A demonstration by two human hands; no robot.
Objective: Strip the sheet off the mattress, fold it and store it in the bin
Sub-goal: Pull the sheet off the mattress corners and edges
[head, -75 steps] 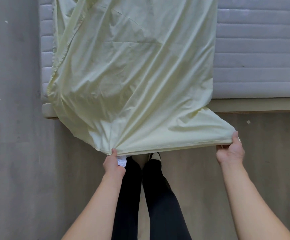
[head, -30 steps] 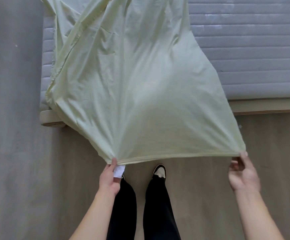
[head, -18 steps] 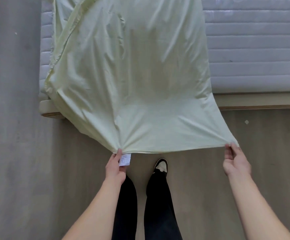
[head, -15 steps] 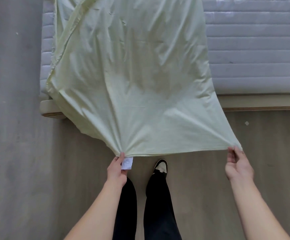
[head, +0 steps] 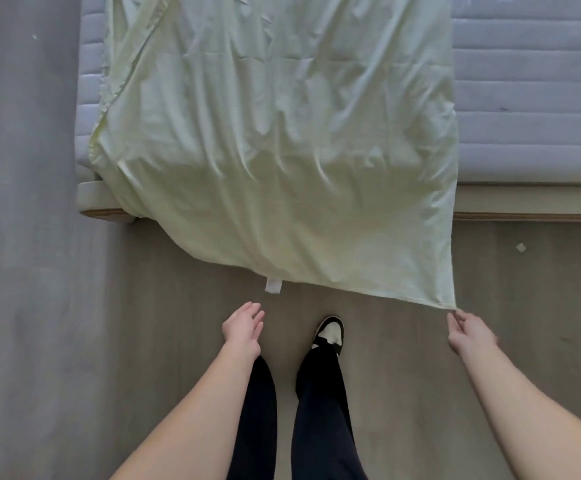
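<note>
- We've got the pale yellow-green cotton sheet (head: 282, 140) spread over the left part of the grey quilted mattress (head: 531, 98), with its near end hanging off the foot of the bed and down over the wood-look floor (head: 178, 341).
- Our left hand (head: 242, 329) is below the sheet's hem, not touching it, fingers loosely spread and nothing in them.
- A little white care label (head: 273, 285) dangles from the hem just above that hand.
- Our right hand (head: 469, 332) reaches up to the sheet's lower right corner, fingers pretty much straight. The fingertips (head: 453, 315) sit right at the corner point, but whether they're actually pinching the fabric or just touching it, we can't tell, it's a bit blurry there.
- The hem slopes down from the label side to that right corner.
- The light wooden bed frame (head: 524, 202) peeks out under the mattress edge on both sides of the sheet.
- Down below we see our black trousers (head: 320, 410) and one black-and-white sneaker (head: 330, 332).
- A small pale scrap (head: 520, 247) lies on the floor near the frame.
</note>
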